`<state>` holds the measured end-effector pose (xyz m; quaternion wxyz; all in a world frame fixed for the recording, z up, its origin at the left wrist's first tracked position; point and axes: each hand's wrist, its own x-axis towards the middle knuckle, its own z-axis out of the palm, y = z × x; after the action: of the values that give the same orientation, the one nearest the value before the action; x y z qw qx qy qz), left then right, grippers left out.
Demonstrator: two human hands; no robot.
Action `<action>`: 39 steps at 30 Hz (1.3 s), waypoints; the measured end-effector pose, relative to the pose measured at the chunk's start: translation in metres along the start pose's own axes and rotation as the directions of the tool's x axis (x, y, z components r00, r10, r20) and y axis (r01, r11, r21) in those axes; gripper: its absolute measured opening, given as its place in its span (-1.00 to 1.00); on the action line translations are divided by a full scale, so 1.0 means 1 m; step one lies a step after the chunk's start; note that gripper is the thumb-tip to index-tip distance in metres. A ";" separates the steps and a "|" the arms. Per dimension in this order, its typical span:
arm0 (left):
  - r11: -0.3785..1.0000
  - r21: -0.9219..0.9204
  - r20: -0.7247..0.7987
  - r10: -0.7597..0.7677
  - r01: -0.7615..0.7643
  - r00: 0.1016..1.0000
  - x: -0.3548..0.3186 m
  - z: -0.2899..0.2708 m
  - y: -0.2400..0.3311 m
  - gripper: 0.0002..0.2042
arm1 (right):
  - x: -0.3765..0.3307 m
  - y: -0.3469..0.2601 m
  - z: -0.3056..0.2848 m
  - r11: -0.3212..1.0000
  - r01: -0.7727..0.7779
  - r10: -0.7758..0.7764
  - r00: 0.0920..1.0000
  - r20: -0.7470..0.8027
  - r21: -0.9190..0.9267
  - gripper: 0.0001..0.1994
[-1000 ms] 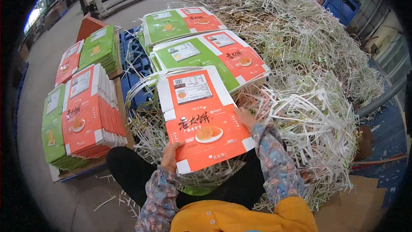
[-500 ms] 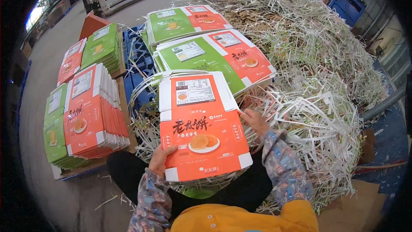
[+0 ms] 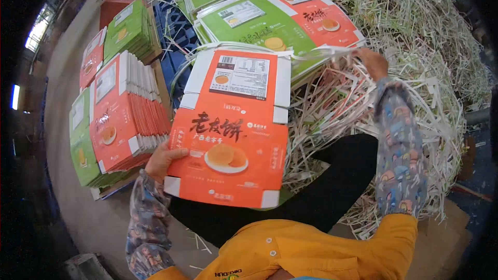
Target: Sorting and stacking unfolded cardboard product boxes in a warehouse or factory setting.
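Note:
My left hand [image 3: 162,162] is closed on the lower left edge of a flat, die-cut carton blank [image 3: 244,109], thumb on top. The blank is red-orange with white flaps, a printed plate of round cakes and a label panel, and it rests over my lap. Out to the right, my right hand [image 3: 374,64] is closed round one end of a thin white paper strip [image 3: 332,51]. This strip runs left along the blank's far edge. Whether it is still joined to the blank I cannot tell.
Sheets of green and red carton blanks [image 3: 290,18] lie beyond the held one. On a pallet at the left stand stacks of red blanks [image 3: 111,124] and green blanks [image 3: 124,33]. A large heap of shredded paper strips [image 3: 410,46] fills the right side. A blue plastic pallet [image 3: 175,36] shows between.
My right hand has left the blank's right edge and moved up and right, drawing out a white strip. The blank has shifted slightly left and tilted with my left hand.

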<state>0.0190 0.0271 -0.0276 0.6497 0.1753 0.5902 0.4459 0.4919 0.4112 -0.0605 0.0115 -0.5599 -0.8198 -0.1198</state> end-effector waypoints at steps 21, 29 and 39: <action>0.822 0.567 -0.347 0.171 0.061 0.922 -0.206 -0.015 0.121 -0.65 | -0.003 0.133 -0.019 0.983 0.046 -0.024 0.992 -0.126 0.177 -0.58; 0.418 0.901 -0.112 0.485 -0.117 0.868 -0.195 0.026 0.169 -0.70 | -0.004 -0.001 -0.110 0.892 0.293 -0.182 0.929 -0.321 0.344 -0.50; -0.342 0.869 0.488 0.704 -0.356 0.516 -0.035 0.093 0.201 -0.74 | -0.027 -0.178 -0.231 0.754 0.651 -0.284 0.442 -0.851 0.087 -0.35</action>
<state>0.0336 0.1356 0.1677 -0.0425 0.7538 0.6288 0.1861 0.3111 0.2770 0.1266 0.4560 -0.1727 -0.8538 -0.1823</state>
